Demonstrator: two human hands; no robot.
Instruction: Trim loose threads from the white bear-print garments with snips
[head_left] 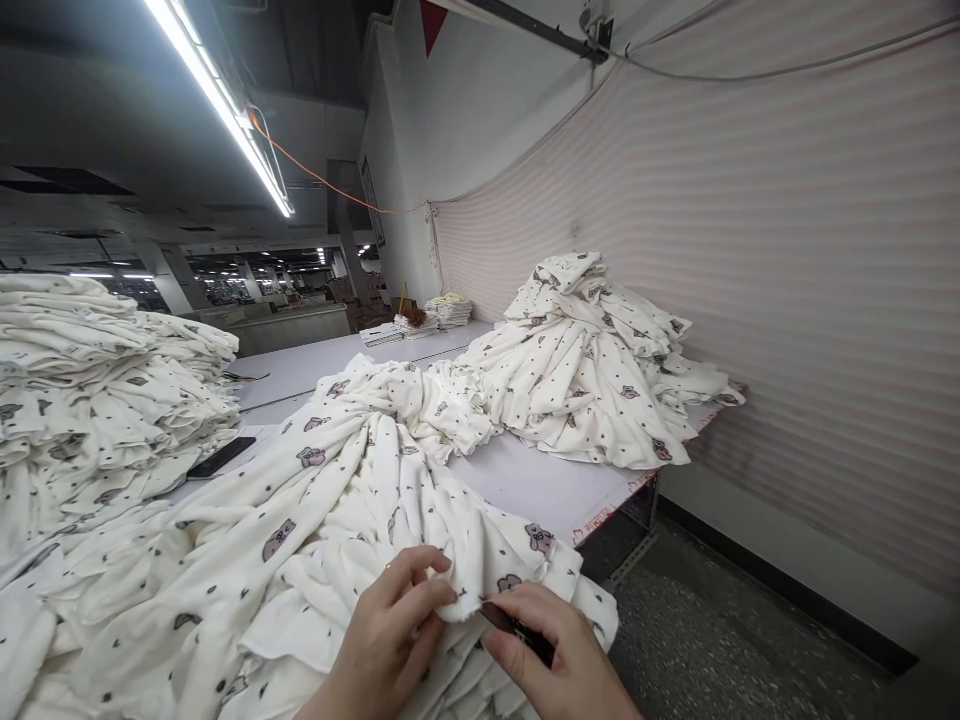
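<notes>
My left hand (394,635) pinches the edge of a white fleecy cloth (360,500) printed with small grey-brown animals and dark dots. My right hand (555,645) is closed around small dark thread snips (517,630). Their tip is right at the pinched cloth edge, just right of my left fingertips. Most of the snips' handle is hidden in my palm. The cloth lies in loose folds over a pile of the same fabric in front of me, spilling past the table's near edge.
On the pale table (510,475) a tall heap of the same cloth (577,370) stands farther back, and a stacked pile (97,400) rises at left. A black phone (221,457) lies beside that pile. Folded pieces (450,310) sit at the far end. Striped fabric (750,250) hangs along the right wall.
</notes>
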